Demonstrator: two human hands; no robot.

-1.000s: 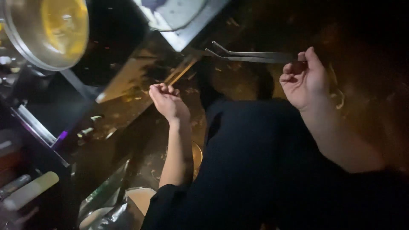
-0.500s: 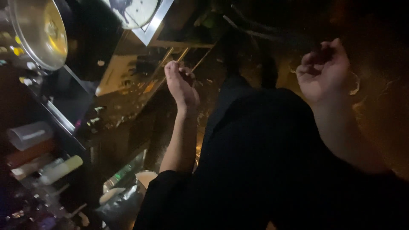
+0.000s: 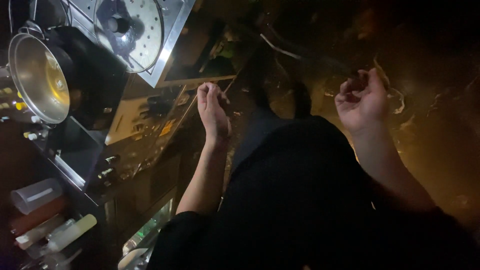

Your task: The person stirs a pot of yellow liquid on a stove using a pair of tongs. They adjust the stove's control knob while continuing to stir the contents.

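Observation:
My left hand [image 3: 212, 111] is raised over the dark counter edge, fingers bunched together, and nothing shows in it. My right hand [image 3: 362, 100] hovers at the right above the dark, wet-looking floor, fingers curled in. A thin strip of metal tongs [image 3: 280, 49] slants from the upper left toward those fingers. The stretch nearest the hand is lost in the dark. My dark clothing fills the lower middle of the view.
A steel pan [image 3: 39, 75] with yellow liquid sits on a black cooktop [image 3: 95, 85] at the left. A round perforated lid [image 3: 131, 31] lies on a metal tray behind it. Bottles and containers [image 3: 60, 234] stand at the lower left.
The view has swung, so the pan and cooktop slid left. Both hands rose slightly. The tongs, plain in my right hand a second ago, now show only as a faint strip.

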